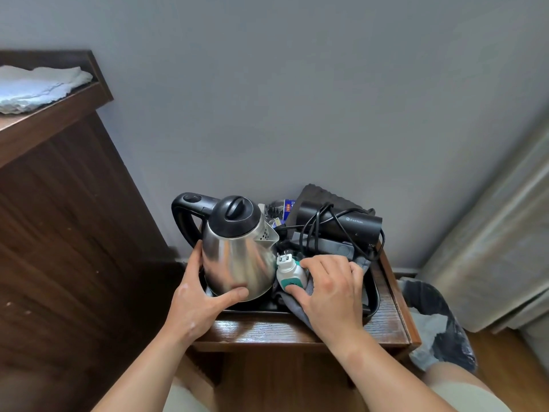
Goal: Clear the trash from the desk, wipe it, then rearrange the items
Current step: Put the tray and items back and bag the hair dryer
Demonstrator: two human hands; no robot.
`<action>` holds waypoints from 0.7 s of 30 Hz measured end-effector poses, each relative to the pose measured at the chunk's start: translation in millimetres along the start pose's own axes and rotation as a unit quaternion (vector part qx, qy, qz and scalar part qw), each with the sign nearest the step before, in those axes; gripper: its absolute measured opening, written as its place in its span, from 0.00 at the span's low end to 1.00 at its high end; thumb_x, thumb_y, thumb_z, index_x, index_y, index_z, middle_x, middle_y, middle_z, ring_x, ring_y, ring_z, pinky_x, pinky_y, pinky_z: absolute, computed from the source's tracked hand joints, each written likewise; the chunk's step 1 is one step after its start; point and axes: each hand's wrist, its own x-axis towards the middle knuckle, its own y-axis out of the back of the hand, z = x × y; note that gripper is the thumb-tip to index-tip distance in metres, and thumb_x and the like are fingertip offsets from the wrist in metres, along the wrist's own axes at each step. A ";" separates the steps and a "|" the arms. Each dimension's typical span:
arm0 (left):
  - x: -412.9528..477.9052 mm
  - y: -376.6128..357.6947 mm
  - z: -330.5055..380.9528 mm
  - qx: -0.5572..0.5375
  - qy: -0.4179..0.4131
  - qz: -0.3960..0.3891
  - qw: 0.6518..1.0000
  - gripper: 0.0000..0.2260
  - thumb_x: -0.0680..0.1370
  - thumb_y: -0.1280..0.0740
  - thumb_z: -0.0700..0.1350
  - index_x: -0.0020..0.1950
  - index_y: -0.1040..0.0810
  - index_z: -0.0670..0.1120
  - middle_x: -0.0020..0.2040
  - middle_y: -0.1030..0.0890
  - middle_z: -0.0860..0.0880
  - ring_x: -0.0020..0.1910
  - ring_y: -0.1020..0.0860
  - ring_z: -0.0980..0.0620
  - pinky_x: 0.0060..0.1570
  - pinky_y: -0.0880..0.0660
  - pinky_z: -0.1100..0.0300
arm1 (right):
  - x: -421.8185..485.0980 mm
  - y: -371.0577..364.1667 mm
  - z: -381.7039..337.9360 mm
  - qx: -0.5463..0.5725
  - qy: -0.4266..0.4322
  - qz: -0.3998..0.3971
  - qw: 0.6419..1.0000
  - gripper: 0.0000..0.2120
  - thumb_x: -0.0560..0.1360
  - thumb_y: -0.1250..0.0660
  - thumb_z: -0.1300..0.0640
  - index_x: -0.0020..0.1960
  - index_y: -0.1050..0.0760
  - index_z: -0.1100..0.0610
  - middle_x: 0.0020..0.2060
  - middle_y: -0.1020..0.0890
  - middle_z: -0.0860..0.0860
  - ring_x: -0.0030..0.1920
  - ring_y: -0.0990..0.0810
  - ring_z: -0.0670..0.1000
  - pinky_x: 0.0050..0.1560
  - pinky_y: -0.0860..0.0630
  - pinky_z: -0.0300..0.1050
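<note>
A steel kettle [237,254] with a black lid and handle stands tilted on a black tray [375,295] on the small wooden desk [297,330]. My left hand [197,295] grips the kettle's lower left side. My right hand [329,289] presses a grey cloth [297,307] on the tray, its thumb and fingers around a white and green plug-in device [289,273]. A black hair dryer [341,224] with its coiled cord lies at the back of the tray.
A bin lined with a dark bag [436,325] holding crumpled paper stands right of the desk. A tall wooden cabinet [59,203] on the left carries folded towels [35,87]. A curtain [490,248] hangs at right. Small packets [282,208] lie behind the kettle.
</note>
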 end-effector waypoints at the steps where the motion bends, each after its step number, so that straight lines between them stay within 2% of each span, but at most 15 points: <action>1: -0.2 0.0 0.7 0.000 0.000 -0.001 1.000 0.58 0.58 0.19 0.61 0.80 0.48 0.59 0.75 0.32 0.54 0.73 0.34 0.53 0.69 0.35 0.53 | -1.0 -0.4 1.0 0.004 -0.004 0.000 1.000 0.21 0.64 0.21 0.38 0.51 0.20 0.48 0.49 0.22 0.44 0.52 0.24 0.51 0.57 0.31 0.51; 5: -0.5 0.5 0.9 0.001 -0.003 -0.005 1.000 0.57 0.59 0.19 0.60 0.80 0.49 0.58 0.76 0.33 0.53 0.74 0.35 0.52 0.69 0.35 0.53 | -12.5 8.8 13.8 0.050 -0.008 0.028 0.998 0.23 0.66 0.23 0.37 0.53 0.18 0.50 0.53 0.22 0.46 0.56 0.25 0.49 0.61 0.31 0.50; 8: 1.4 0.5 -0.1 0.013 -0.007 -0.007 1.000 0.58 0.59 0.20 0.61 0.81 0.50 0.58 0.76 0.34 0.52 0.74 0.35 0.50 0.70 0.36 0.51 | -24.4 22.3 34.7 0.073 -0.049 0.050 0.995 0.24 0.67 0.25 0.36 0.56 0.18 0.50 0.55 0.23 0.46 0.57 0.26 0.48 0.61 0.31 0.48; 11: 4.2 1.2 -0.8 0.025 -0.003 -0.011 1.000 0.61 0.55 0.21 0.69 0.80 0.50 0.59 0.75 0.31 0.52 0.73 0.33 0.48 0.68 0.34 0.50 | -30.9 32.6 59.0 0.095 -0.102 0.040 0.989 0.27 0.67 0.27 0.33 0.58 0.19 0.48 0.58 0.26 0.45 0.59 0.27 0.48 0.61 0.28 0.48; 14: 8.5 2.9 -3.3 0.032 0.002 -0.011 0.999 0.62 0.51 0.27 0.74 0.80 0.48 0.59 0.73 0.29 0.51 0.71 0.31 0.46 0.67 0.32 0.49 | -32.9 38.0 74.4 0.139 -0.151 0.008 0.979 0.31 0.65 0.26 0.32 0.64 0.23 0.43 0.61 0.31 0.43 0.64 0.29 0.48 0.65 0.27 0.50; 17: 13.6 3.0 -5.3 0.043 0.006 -0.012 0.999 0.64 0.48 0.30 0.79 0.79 0.48 0.59 0.71 0.27 0.50 0.69 0.28 0.45 0.65 0.30 0.48 | -32.1 40.2 81.3 0.168 -0.209 -0.058 0.962 0.38 0.64 0.24 0.32 0.71 0.31 0.38 0.64 0.35 0.41 0.67 0.32 0.46 0.68 0.30 0.46; 21: 20.1 3.9 -6.2 0.039 0.010 -0.021 0.999 0.64 0.47 0.28 0.78 0.79 0.48 0.60 0.71 0.27 0.50 0.68 0.27 0.45 0.65 0.29 0.47 | -24.9 36.8 80.9 0.182 -0.230 -0.092 0.952 0.47 0.63 0.27 0.28 0.76 0.39 0.42 0.72 0.35 0.40 0.71 0.34 0.44 0.71 0.32 0.47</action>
